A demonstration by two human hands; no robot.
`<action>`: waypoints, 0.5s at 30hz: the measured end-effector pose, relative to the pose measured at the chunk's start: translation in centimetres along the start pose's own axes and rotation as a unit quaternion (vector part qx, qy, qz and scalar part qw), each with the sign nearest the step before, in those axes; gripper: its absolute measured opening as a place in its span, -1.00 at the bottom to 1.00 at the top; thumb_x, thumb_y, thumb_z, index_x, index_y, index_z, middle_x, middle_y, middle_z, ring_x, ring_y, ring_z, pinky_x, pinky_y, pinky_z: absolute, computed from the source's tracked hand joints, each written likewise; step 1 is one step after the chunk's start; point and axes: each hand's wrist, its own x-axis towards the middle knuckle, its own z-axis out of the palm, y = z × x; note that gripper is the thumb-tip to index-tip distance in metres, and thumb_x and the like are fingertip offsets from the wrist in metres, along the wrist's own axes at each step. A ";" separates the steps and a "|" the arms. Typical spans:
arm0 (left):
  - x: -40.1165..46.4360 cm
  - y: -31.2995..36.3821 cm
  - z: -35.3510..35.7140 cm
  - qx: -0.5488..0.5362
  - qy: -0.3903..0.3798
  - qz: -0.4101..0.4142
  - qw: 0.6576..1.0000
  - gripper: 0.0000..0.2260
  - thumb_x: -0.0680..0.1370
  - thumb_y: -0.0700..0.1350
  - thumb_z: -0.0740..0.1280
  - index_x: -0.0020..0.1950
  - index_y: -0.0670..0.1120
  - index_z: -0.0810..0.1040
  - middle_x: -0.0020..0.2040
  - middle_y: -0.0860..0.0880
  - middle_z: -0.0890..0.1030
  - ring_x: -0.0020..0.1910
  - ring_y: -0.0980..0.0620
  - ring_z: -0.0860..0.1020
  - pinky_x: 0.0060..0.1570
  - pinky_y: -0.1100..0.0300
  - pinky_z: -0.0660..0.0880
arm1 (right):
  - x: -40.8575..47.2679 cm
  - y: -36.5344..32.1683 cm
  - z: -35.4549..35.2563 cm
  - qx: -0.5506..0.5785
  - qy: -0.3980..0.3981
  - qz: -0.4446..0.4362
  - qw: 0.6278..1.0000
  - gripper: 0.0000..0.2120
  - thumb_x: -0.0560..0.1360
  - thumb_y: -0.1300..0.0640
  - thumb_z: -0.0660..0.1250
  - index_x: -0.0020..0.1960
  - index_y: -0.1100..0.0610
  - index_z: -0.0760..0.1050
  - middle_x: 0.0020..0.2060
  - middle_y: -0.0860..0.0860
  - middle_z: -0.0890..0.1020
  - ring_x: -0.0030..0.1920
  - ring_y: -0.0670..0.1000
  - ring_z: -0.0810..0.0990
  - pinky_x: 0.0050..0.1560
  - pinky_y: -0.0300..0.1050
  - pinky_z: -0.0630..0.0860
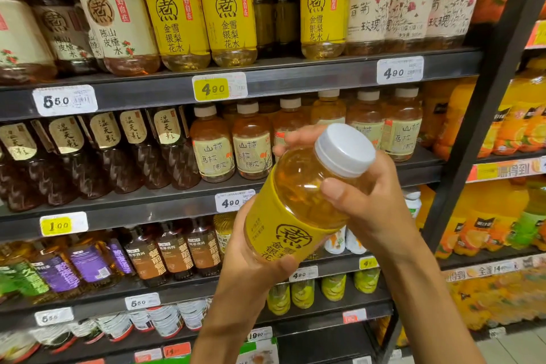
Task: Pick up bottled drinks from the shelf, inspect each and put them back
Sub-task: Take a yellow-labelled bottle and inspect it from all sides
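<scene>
Both hands grasp the yellow bottle (298, 204): left hand (251, 257) cradles its base, right hand (360, 198) tilts its neck for inspection.

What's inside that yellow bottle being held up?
The yellow-labelled bottle holds clear golden liquid, visible through the bare plastic below its white cap. The label and the left hand cover the lower part; the right hand grips its shoulder.

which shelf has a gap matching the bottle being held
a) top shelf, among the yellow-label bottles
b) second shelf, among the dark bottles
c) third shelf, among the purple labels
a: the held bottle has the same yellow label as the top shelf row, which has an empty slot.
</scene>
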 end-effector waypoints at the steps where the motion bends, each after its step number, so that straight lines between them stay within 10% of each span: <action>1: 0.0 -0.1 -0.1 0.007 0.003 -0.001 1.000 -0.23 0.11 0.09 0.67 0.28 0.16 0.49 0.24 -0.15 0.59 0.24 -0.13 0.56 0.09 0.16 0.55 | 0.0 0.1 0.0 0.001 -0.004 -0.005 1.000 -0.61 0.39 -0.10 0.47 0.15 0.04 0.57 0.11 0.04 0.62 0.17 0.26 0.56 0.18 0.20 0.49; 15: 0.2 0.8 0.2 0.151 -0.025 0.011 0.988 -0.25 0.10 -0.14 0.62 0.24 0.04 0.42 0.10 0.18 0.65 0.09 0.19 0.61 -0.07 0.35 0.55 | 0.7 -1.1 -0.3 -0.071 -0.128 -0.028 0.989 -0.64 0.34 0.18 0.37 0.13 0.09 0.53 0.06 -0.17 0.61 0.12 -0.08 0.57 0.14 -0.24 0.43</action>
